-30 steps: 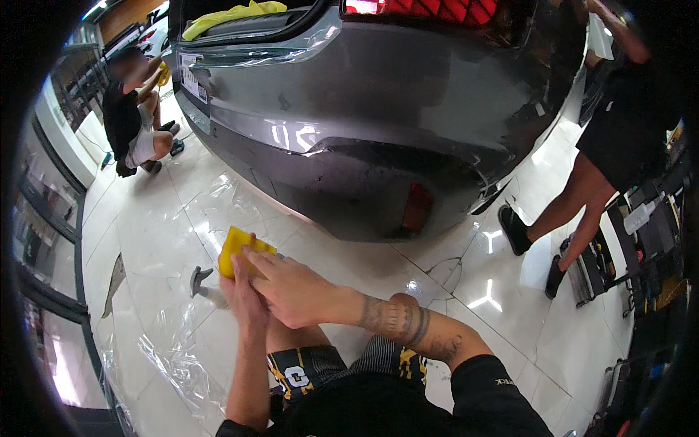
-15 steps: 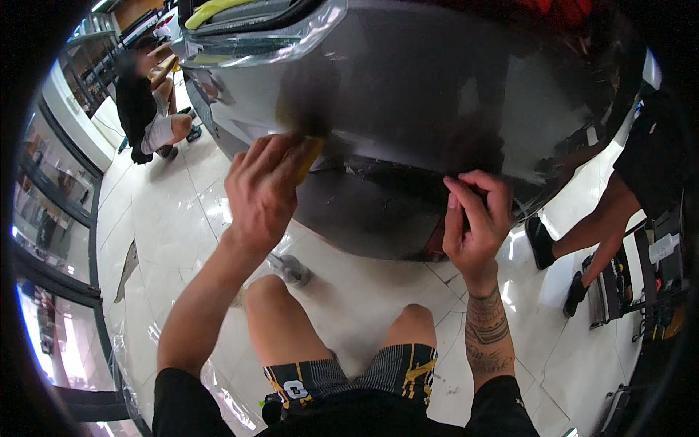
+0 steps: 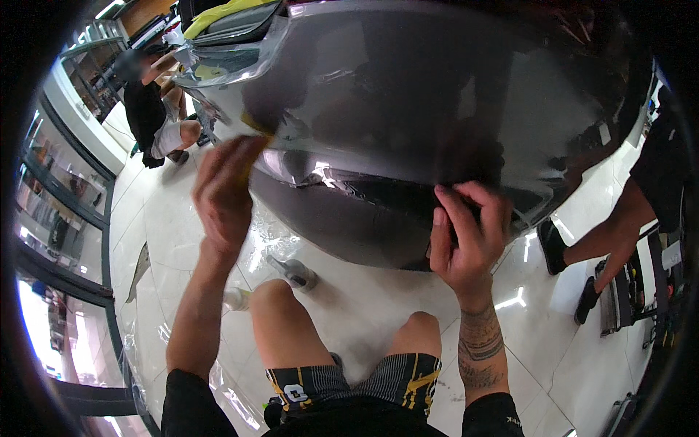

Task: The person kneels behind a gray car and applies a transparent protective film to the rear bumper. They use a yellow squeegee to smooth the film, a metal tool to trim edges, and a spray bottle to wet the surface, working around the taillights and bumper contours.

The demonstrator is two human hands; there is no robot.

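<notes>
A grey car bumper [image 3: 393, 109] with a glossy, wet-looking surface curves in front of me. My left hand [image 3: 224, 193], blurred by motion, is closed on a yellow squeegee [image 3: 256, 125] at the bumper's left part. Clear film [image 3: 317, 175] lies over the panel, wrinkled and shiny along the upper edge of a dark recess [image 3: 393, 191]. At the right end of that recess my right hand [image 3: 472, 237] is closed, thumb and fingertips pinching the film's lower edge. The exact grip is partly hidden by the fingers.
A grey spray bottle [image 3: 293, 273] and a pale bottle [image 3: 237, 298] stand on the tiled floor by my knee. Loose clear film [image 3: 233, 400] lies at lower left. One person [image 3: 149, 109] crouches at far left; another's legs [image 3: 604, 226] are at right, beside a cart [image 3: 619, 291].
My left hand has moved left and slightly up with the squeegee. Bright wrinkles now show in the film above the recess. My right hand keeps its pinch, and the view has shifted slightly.
</notes>
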